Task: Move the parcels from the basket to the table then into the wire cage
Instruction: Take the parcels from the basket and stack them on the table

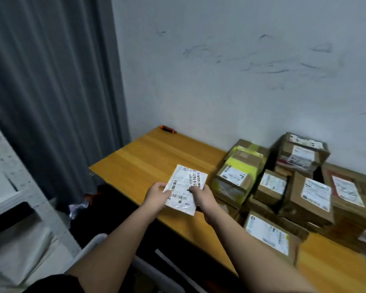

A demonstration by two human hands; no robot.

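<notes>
Holding a flat white parcel (185,189) between both hands, out over the near edge of the wooden bench (156,153). Left hand (157,196) gripping the parcel's left edge, thumb curled over the printed label. Right hand (203,197) pinching its lower right side, fingers curled on top of the label. Keeping the parcel label-up and tilted, barcodes and printed digits showing; not clear whether touching the bench or just above it.

Lying to the right, on the bench against the wall: a pile of brown cardboard boxes (304,193), stacked in loose layers, most bearing white shipping labels. Sitting nearest the held parcel, a box wrapped in yellow tape (239,172). Resting closest to the right forearm, a flat labelled box (268,233) at the bench's front edge.

Lying at the far corner of the bench, beside the wall, a small orange and black object (167,129), too blurred for naming.

Hanging at the left, a grey curtain (51,92). Showing at the far left, part of a white shelf unit (13,187). Rising behind the bench, a pale wall (241,70) with dark scuff marks.
</notes>
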